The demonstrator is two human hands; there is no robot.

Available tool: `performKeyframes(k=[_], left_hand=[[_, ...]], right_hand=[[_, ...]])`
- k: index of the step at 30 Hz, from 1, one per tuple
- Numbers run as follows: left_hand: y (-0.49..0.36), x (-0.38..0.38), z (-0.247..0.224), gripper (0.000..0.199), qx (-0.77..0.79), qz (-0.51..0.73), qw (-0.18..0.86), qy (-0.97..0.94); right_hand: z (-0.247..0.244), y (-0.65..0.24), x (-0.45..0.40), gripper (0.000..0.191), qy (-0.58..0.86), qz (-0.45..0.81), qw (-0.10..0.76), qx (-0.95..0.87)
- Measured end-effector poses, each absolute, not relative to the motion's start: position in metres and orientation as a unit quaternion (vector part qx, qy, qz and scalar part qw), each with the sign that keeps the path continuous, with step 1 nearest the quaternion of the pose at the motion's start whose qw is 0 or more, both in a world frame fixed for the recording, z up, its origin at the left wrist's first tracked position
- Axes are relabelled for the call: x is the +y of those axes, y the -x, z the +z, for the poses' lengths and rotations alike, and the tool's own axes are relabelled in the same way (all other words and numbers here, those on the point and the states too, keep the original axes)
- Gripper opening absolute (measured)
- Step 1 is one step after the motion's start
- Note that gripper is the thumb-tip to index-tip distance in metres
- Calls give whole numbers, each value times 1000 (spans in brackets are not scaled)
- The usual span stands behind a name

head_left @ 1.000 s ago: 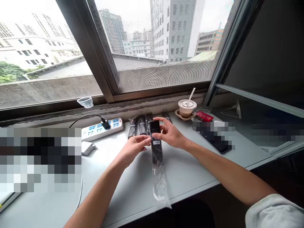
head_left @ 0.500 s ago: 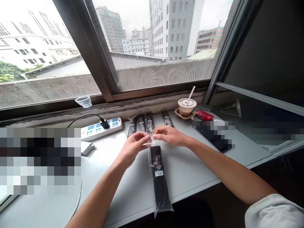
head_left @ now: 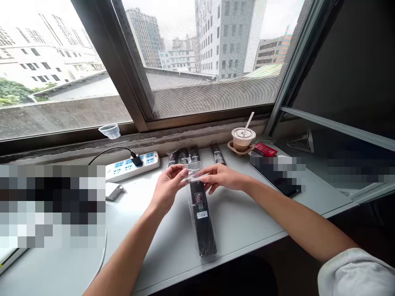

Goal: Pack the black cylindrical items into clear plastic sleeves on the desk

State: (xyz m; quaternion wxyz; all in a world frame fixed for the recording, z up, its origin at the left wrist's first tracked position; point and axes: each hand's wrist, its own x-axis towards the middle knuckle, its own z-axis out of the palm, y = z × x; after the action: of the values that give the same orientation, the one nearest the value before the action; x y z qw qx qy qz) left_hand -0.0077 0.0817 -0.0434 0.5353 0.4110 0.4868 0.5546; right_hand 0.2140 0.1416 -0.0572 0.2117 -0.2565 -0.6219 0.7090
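Pinching a clear plastic bag between left hand and right hand

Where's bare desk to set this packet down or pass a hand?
Bare desk lies right of the sleeved black packet, up to the phone, and left of it, in front of the power strip. The back edge is crowded: wrapped packets, coffee cup, red box.
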Motion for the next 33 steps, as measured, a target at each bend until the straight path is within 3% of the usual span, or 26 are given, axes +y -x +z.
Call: performKeyframes(k=[5, 11, 14, 18, 23, 29, 33], left_hand=[[16, 83, -45, 60, 453, 476, 603, -453], [19, 83, -46, 19, 449, 448, 599, -489], [17, 82, -44, 12, 449, 460, 591, -487], [10, 80, -45, 30, 434, 446, 634, -460], [2, 75, -52, 44, 464, 416, 615, -482], [0, 85, -53, 53, 506, 430, 553, -503], [-12, 123, -41, 45, 593, 358, 439, -572]], right_hand=[[-58, -216, 146, 49, 291, 673, 281, -620], [-64, -214, 151, 21, 293, 661, 339, -602], [-63, -213, 150, 12, 297, 640, 355, -613], [-61, -213, 148, 13, 294, 637, 351, -620], [-65, -210, 150, 14, 305, 650, 364, -593], [-64, -213, 164, 15, 381, 577, 483, -536], [-68, -220, 178, 16, 416, 513, 550, -511]])
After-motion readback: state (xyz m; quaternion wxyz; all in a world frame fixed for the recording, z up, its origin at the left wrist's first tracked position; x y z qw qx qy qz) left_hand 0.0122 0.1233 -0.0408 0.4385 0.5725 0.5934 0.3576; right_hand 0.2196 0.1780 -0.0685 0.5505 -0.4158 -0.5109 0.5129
